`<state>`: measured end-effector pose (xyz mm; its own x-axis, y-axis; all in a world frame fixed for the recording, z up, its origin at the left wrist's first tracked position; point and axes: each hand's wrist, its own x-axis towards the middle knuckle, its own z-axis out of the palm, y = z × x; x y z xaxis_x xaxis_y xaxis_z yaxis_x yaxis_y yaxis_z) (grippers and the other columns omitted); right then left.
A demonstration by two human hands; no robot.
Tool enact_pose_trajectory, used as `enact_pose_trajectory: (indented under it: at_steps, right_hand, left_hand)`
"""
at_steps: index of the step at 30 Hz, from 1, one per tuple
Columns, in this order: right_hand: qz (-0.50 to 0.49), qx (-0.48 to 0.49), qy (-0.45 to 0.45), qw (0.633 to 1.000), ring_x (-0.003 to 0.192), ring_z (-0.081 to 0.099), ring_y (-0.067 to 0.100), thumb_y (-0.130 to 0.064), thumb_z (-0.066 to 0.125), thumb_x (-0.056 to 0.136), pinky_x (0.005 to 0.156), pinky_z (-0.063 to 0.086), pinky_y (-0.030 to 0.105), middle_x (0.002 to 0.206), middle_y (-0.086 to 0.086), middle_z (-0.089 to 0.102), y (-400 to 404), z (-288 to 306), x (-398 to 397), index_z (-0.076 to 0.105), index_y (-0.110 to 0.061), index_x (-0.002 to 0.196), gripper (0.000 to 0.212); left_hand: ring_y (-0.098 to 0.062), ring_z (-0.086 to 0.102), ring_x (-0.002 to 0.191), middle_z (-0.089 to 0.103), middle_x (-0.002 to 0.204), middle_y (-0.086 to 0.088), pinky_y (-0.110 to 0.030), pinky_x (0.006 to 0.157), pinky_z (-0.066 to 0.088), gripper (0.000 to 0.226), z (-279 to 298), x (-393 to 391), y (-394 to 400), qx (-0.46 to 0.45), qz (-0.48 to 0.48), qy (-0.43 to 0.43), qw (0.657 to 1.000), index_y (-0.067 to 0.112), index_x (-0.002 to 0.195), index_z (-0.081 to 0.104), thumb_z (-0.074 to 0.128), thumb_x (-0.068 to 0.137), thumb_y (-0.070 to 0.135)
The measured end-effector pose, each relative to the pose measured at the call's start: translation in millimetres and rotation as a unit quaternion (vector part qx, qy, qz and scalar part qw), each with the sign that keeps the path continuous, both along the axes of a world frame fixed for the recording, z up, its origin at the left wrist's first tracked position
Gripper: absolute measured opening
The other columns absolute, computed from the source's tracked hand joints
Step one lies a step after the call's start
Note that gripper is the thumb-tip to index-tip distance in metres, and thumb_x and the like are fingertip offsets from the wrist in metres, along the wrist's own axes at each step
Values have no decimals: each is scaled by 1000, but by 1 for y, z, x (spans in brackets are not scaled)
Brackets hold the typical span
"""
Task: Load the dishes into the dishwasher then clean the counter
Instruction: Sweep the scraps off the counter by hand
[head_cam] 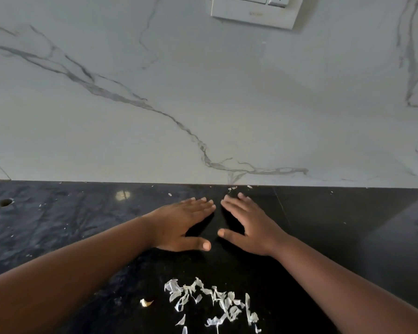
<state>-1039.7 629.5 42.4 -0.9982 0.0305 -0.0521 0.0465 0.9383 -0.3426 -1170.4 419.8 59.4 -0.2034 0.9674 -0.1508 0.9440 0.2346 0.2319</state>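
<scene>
Both my hands lie flat on the black stone counter [336,225], fingers straight and angled toward each other, fingertips almost meeting near the back wall. My left hand [184,222] is to the left, my right hand [249,225] to the right, and neither holds anything. A heap of pale papery peel scraps [212,302] lies on the counter nearer to me, between my forearms. A small pale husk piece [145,303] sits just left of the heap. A few tiny flakes [232,188] lie along the wall line beyond my fingertips.
A white marble backsplash [203,104] with grey veins rises behind the counter. A white switch plate [256,10] is mounted on it at the top. A small round hole [5,202] shows in the counter at far left.
</scene>
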Motion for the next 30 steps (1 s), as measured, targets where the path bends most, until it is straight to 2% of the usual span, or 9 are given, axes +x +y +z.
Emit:
enact_pose_trajectory:
  at_steps: [3,6,8,11,15,18,23,26,30]
  right_hand:
    - [22,-135,97,986,139,30,-4,-62,50,86,116,28,26,143,-13,49,7,3,12,52,-30,138,61]
    - [-64,-73,171,980,126,50,4,-60,49,87,107,40,33,130,-10,59,21,15,-7,61,-24,128,56]
    - [-155,43,111,981,130,46,18,-65,44,89,110,35,38,136,-1,54,21,18,-25,54,-19,133,64]
    - [-248,51,-2,967,140,28,32,-81,34,81,118,20,43,148,17,35,0,8,-38,36,-10,144,95]
    - [-204,59,-36,977,149,-2,33,-89,22,75,121,-1,44,160,20,4,-25,-4,-46,11,-10,155,113]
    - [-117,62,-24,991,150,-4,26,-83,25,80,122,-1,42,162,10,6,-27,-3,-41,13,-11,155,104]
    - [89,14,-39,995,146,-16,1,-81,25,81,121,-3,29,163,-11,0,-23,8,-4,13,-24,156,96]
    - [152,-71,-51,985,145,-3,-8,-70,41,88,117,2,16,159,-19,11,-23,11,16,22,-29,154,80]
    - [80,-177,37,980,143,16,-8,-64,48,87,115,17,16,154,-16,32,-22,23,-2,37,-29,148,71]
  left_hand:
    - [-3,11,145,24,159,6,-23,118,2,88,5,10,-19,74,-49,-54,995,23,154,22,31,84,77]
    - [3,13,140,22,157,12,-14,113,2,89,12,0,-30,100,8,-77,992,29,153,24,24,81,82]
    - [4,9,140,18,159,10,-16,113,2,99,14,-14,-33,85,63,-58,993,32,154,18,15,74,89]
    - [-5,8,147,11,162,8,-24,114,7,113,10,-31,-34,41,114,-26,992,31,155,10,3,63,97]
    - [-5,-6,146,-2,162,7,-23,113,-3,110,5,-35,-37,-6,113,-8,994,28,155,0,4,67,93]
    - [-3,-16,140,-10,161,6,-23,110,-9,99,2,-32,-38,-33,106,-9,994,27,154,-4,17,76,83]
    - [-7,-14,145,-15,159,10,-25,114,-8,92,2,-15,-47,-49,52,-14,997,29,154,-6,29,84,77]
    - [-3,-4,146,-2,160,13,-27,119,0,91,6,4,-60,-22,-2,-36,999,29,155,4,24,82,80]
    - [2,6,145,9,159,18,-28,118,8,95,12,-7,-70,60,59,-110,990,36,153,13,17,75,90]
